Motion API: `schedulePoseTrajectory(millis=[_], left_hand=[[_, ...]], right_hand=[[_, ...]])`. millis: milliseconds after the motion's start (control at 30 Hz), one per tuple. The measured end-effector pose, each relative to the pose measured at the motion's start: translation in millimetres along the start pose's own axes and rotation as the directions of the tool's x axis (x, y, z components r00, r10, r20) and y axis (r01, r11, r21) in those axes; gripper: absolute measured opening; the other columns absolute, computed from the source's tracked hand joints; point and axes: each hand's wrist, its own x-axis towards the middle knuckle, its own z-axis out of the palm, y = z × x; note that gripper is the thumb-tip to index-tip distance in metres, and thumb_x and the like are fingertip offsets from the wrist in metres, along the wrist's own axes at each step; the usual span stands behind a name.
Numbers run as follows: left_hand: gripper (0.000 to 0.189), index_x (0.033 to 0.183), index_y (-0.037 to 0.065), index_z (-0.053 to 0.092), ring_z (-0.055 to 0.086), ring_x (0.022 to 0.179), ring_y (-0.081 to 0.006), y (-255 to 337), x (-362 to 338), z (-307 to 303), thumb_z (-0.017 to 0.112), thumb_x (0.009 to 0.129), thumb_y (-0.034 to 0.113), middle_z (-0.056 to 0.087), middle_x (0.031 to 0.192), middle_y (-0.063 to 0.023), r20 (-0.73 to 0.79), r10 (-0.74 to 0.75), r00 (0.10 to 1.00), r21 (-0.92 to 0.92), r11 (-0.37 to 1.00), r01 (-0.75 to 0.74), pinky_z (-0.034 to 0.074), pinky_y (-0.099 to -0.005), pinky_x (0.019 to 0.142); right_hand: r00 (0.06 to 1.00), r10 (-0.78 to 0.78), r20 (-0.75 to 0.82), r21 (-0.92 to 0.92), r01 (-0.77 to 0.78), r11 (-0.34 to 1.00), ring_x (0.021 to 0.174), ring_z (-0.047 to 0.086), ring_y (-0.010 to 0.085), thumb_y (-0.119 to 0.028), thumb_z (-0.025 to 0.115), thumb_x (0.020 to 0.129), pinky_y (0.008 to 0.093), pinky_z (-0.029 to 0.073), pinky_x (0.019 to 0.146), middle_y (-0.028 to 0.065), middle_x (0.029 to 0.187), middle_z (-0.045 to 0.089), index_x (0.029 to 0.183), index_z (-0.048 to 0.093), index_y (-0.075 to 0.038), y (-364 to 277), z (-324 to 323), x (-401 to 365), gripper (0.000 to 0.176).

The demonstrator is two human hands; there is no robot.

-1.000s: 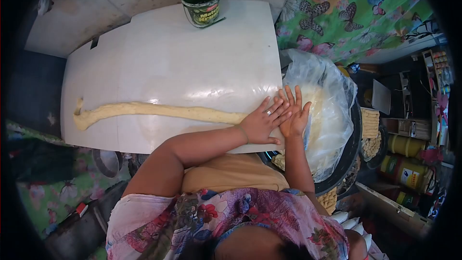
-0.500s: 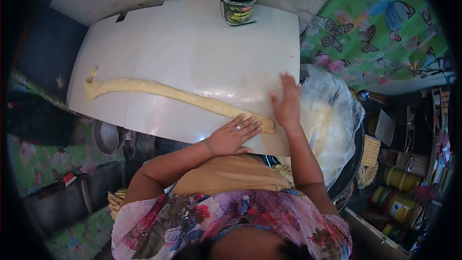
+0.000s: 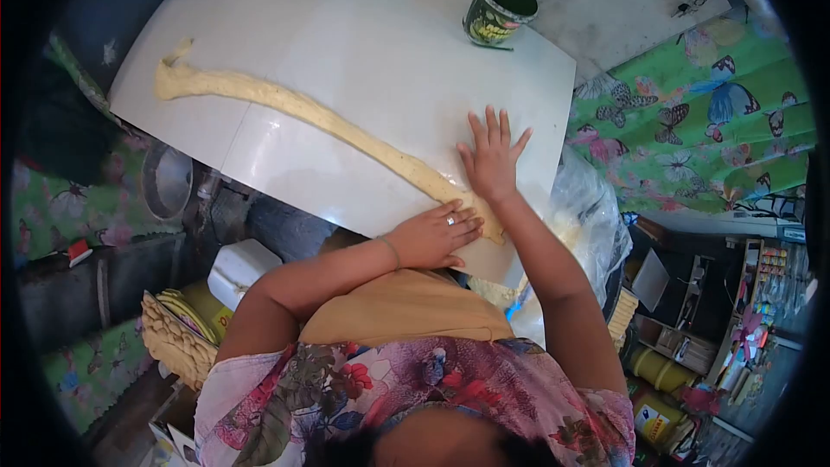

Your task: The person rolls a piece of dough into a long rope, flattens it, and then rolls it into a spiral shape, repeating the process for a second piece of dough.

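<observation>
A long rope of pale yellow dough (image 3: 320, 112) runs slantwise across the white tabletop (image 3: 389, 43), curled at its far left end. My left hand (image 3: 432, 236), with a ring on one finger, lies flat over the dough near its right end, fingers stretched out. My right hand (image 3: 494, 160) is beside the dough, palm down over the tabletop with its fingers spread and nothing in it. Its wrist overlaps the right part of the dough in this view.
A green bucket (image 3: 500, 13) stands at the table's back edge. Right of the table is clear plastic sheeting (image 3: 588, 207). Butterfly-print curtains (image 3: 700, 112) hang to the right. On the left are a round metal pan (image 3: 167, 180) and a white container (image 3: 244, 270).
My right hand has moved left from the table's right edge, closer to the dough, fingers now spread. My left hand stays on the dough. The view has turned, so the table appears tilted.
</observation>
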Motion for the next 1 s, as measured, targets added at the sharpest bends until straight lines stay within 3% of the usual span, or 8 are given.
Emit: schedulePoseTrajectory(millis=[267, 367, 467, 533, 667, 767, 900, 1000], left_hand=[[0.059, 0.131, 0.003, 0.056, 0.041, 0.137, -0.0254, -2, -6, 4, 0.053, 0.094, 0.048, 0.051, 0.142, -0.0119, -0.059, -0.005, 0.998, -0.022, 1.000, 0.004, 0.023, -0.0450, 0.119], [0.055, 0.127, 0.002, 0.059, 0.043, 0.135, -0.0263, -6, -5, -1, 0.057, 0.093, 0.045, 0.054, 0.137, -0.0129, -0.063, 0.007, 0.998, -0.107, 0.994, -0.013, 0.024, -0.0454, 0.118], [0.051, 0.123, 0.002, 0.061, 0.044, 0.134, -0.0282, -13, -21, -10, 0.061, 0.091, 0.041, 0.057, 0.132, -0.0142, -0.026, -0.116, 0.993, -0.326, 0.940, 0.102, 0.026, -0.0463, 0.117], [0.050, 0.123, 0.002, 0.061, 0.045, 0.132, -0.0294, -25, -43, -24, 0.063, 0.090, 0.039, 0.057, 0.131, -0.0145, -0.154, -0.284, 0.946, -0.190, 0.948, 0.254, 0.028, -0.0473, 0.116], [0.049, 0.123, 0.004, 0.062, 0.045, 0.132, -0.0306, -45, -49, -50, 0.064, 0.088, 0.039, 0.056, 0.132, -0.0147, -0.276, -0.398, 0.875, 0.036, 0.905, 0.423, 0.030, -0.0485, 0.114], [0.053, 0.127, 0.005, 0.059, 0.042, 0.135, -0.0299, -55, -60, -52, 0.065, 0.087, 0.039, 0.054, 0.135, -0.0143, -0.118, -0.369, 0.922, 0.016, 0.928, 0.373, 0.029, -0.0480, 0.115], [0.060, 0.136, 0.004, 0.051, 0.041, 0.137, -0.0281, -61, -71, -57, 0.064, 0.088, 0.037, 0.051, 0.140, -0.0145, -0.122, -0.308, 0.944, -0.006, 0.951, 0.310, 0.028, -0.0463, 0.116], [0.058, 0.136, 0.004, 0.052, 0.041, 0.137, -0.0272, -79, -81, -59, 0.063, 0.089, 0.036, 0.049, 0.143, -0.0147, -0.054, -0.190, 0.980, -0.006, 0.982, 0.190, 0.027, -0.0443, 0.117]], right_hand=[[0.997, 0.072, 0.013, 0.016, -0.072, 0.997, 0.146, 0.022, 0.0361, -0.042, 0.058, 0.093, 0.0768, 0.003, 0.107, 0.0142, 0.157, 0.028, 0.149, 0.037, -0.018, -20, 17, 12, 0.065], [0.992, -0.115, 0.046, -0.182, 0.122, 0.976, 0.146, 0.023, 0.0349, -0.043, 0.057, 0.094, 0.0762, 0.003, 0.108, 0.0136, 0.157, 0.028, 0.150, 0.036, -0.019, -28, 4, 37, 0.064], [0.976, -0.210, 0.048, -0.047, 0.212, 0.976, 0.146, 0.024, 0.0335, -0.043, 0.055, 0.095, 0.0761, 0.005, 0.108, 0.0106, 0.157, 0.030, 0.150, 0.037, -0.022, -45, 14, 16, 0.061], [0.999, -0.020, -0.027, 0.102, 0.022, 0.995, 0.146, 0.025, 0.0328, -0.042, 0.055, 0.095, 0.0761, 0.004, 0.108, 0.0086, 0.157, 0.031, 0.149, 0.038, -0.025, -46, 20, 19, 0.059], [0.998, -0.064, -0.013, -0.122, 0.062, 0.991, 0.145, 0.027, 0.0316, -0.041, 0.055, 0.095, 0.0733, 0.000, 0.110, 0.0083, 0.155, 0.033, 0.148, 0.040, -0.019, -44, 14, 65, 0.059], [0.976, -0.215, 0.026, 0.124, 0.210, 0.970, 0.144, 0.028, 0.0323, -0.040, 0.052, 0.097, 0.0728, 0.003, 0.110, 0.0088, 0.156, 0.033, 0.148, 0.038, -0.016, -79, 21, 37, 0.057], [0.995, 0.074, -0.064, -0.026, -0.076, 0.997, 0.146, 0.022, 0.0336, -0.045, 0.052, 0.096, 0.0736, 0.003, 0.110, 0.0118, 0.154, 0.035, 0.146, 0.044, -0.020, -64, 29, 78, 0.056], [0.999, 0.045, 0.019, -0.081, -0.044, 0.996, 0.145, 0.025, 0.0360, -0.047, 0.053, 0.095, 0.0736, 0.003, 0.109, 0.0149, 0.156, 0.030, 0.149, 0.039, -0.018, -88, 33, 87, 0.062]])
